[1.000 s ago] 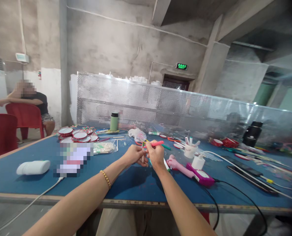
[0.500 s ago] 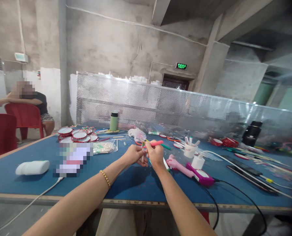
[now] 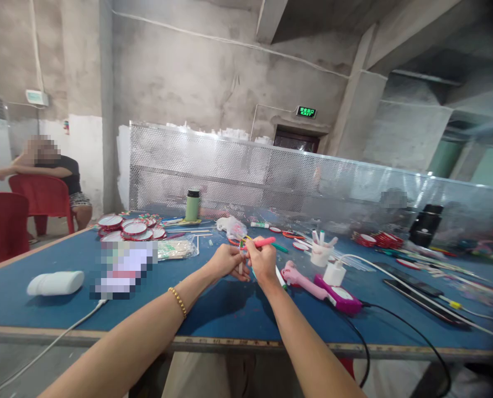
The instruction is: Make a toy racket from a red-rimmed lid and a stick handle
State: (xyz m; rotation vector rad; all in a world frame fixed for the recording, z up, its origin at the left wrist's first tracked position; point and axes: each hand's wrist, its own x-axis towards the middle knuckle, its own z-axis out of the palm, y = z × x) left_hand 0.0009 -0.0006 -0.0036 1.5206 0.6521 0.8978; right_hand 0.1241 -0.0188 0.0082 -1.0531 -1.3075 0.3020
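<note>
On your table [image 3: 6, 309], a bottle [image 3: 56, 283] lies left of your left hand [image 3: 225, 261]; stacked discs [image 3: 134, 228] sit behind it, rightward. A flask [image 3: 192, 207] stands right of these, before the screen [image 3: 230, 166]. Right of your right hand [image 3: 262, 262], a cup [image 3: 320, 255] holds pens [image 3: 321, 236]; a charger [image 3: 334, 273] stands just before it.

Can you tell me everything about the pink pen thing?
The pink pen looks slim and plastic, with a blunt outer end. The right hand grips it above the blue table. It tilts slightly, outer end higher, the other pointing toward the left hand. Its tip is too small to make out.
</note>
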